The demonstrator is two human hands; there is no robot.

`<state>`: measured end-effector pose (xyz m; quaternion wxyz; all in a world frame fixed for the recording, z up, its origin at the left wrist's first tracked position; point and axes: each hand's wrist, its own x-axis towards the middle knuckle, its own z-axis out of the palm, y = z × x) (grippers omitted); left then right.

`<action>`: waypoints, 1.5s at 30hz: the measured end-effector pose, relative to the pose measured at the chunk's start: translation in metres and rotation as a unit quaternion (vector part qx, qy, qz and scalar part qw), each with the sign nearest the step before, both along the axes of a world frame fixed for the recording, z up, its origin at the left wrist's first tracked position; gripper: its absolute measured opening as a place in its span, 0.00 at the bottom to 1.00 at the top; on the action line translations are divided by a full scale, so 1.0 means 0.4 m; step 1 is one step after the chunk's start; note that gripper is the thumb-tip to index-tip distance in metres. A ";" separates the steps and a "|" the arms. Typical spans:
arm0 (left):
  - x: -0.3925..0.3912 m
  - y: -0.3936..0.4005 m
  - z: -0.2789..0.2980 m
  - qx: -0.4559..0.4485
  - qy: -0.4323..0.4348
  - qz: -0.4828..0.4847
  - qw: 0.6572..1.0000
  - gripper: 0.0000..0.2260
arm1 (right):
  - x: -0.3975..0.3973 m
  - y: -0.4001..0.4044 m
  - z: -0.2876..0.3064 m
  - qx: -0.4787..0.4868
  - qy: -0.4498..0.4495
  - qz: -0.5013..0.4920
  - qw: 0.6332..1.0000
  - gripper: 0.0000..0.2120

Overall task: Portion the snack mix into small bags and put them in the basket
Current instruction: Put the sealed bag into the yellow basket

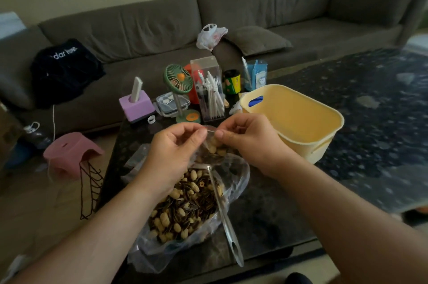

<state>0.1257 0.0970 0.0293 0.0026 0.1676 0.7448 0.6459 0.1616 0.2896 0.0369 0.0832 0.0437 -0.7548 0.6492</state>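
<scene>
A long grey-brown fabric sofa [231,19] runs behind a dark, speckled glossy coffee table [370,121]. On the table's middle stands a pale yellow plastic basket [324,130] with a handle slot, nothing visible inside it. Near the front edge lies a large clear plastic bag [238,181], open and spread flat, holding a heap of snack mix [185,207]: striped sunflower seeds and pale peanuts. A long metal spoon [225,219] rests in this bag, its handle pointing towards the camera. Above the large bag, just beside the basket, both hands hold up a small clear plastic bag [214,144] partly filled with peanuts. The left hand [176,151] pinches the bag's top edge between thumb and curled fingers; the right hand [250,140] pinches the same edge from the other side. At the table's far end stand a small green desk fan [178,80], a clear box of white pens [209,91] and a lilac block [136,105]. A pink plastic stool [71,154] sits on the floor to the left.
</scene>
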 end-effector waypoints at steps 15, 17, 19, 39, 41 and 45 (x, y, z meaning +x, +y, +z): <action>-0.088 0.365 -0.001 -0.018 -0.239 -0.001 0.971 0.18 | -0.005 0.299 0.047 0.116 0.031 -0.290 0.949 0.04; -0.087 0.391 -0.014 -0.068 -0.309 -0.019 0.948 0.19 | -0.005 0.323 0.042 0.139 0.018 -0.307 0.941 0.04; -0.085 0.405 -0.037 -0.091 -0.326 -0.051 0.940 0.19 | -0.011 0.332 0.031 0.207 -0.011 -0.292 0.934 0.03; -0.030 0.273 -0.112 -0.128 0.011 -0.085 0.988 0.07 | -0.073 0.253 -0.068 0.399 -0.085 -0.135 0.903 0.15; -0.034 0.278 -0.103 -0.089 -0.034 -0.067 0.993 0.07 | -0.072 0.246 -0.052 0.385 -0.066 -0.155 0.908 0.13; -0.059 0.306 -0.080 -0.004 -0.159 -0.039 0.987 0.09 | -0.054 0.217 -0.022 0.382 -0.030 -0.153 0.911 0.10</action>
